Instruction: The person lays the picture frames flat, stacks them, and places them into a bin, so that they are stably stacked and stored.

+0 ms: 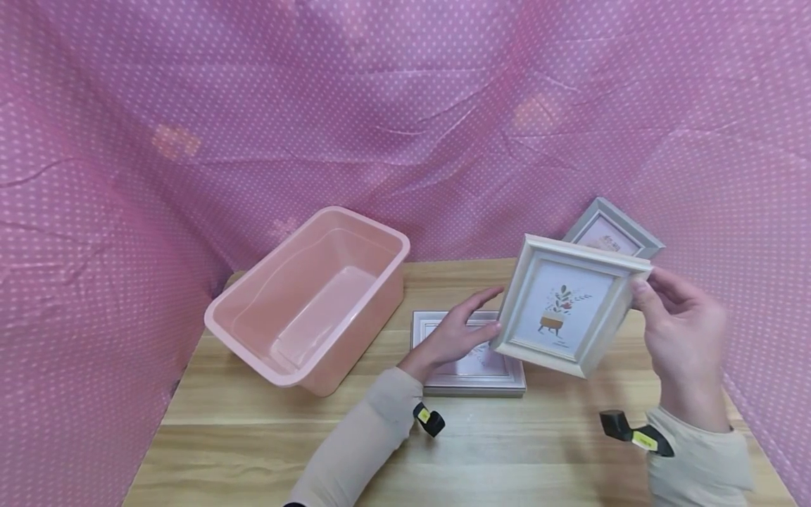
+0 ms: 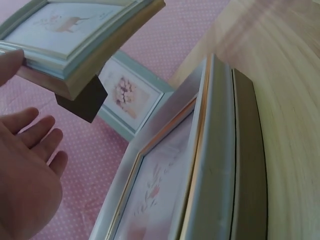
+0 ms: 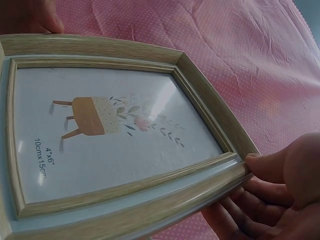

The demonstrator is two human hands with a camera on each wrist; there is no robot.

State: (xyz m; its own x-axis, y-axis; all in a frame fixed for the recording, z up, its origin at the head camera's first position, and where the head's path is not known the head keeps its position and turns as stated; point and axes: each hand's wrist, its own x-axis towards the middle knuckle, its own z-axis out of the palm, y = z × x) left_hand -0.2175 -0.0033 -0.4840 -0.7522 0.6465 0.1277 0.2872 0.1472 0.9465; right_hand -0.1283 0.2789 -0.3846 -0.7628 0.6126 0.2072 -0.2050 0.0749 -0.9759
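A cream photo frame with a potted-plant print is held tilted above the table. My right hand pinches its right edge, thumb on the front and fingers behind, as the right wrist view shows. At the opposite edge is my left hand, its thumb at the border and its other fingers extended apart from the frame. Beneath the left hand lies a silvery photo frame, partly covered by that hand. Behind the held frame, a grey photo frame is partly hidden.
On the left of the wooden table stands a pink plastic basin, with nothing seen inside it. Pink dotted cloth hangs around the back and sides of the table.
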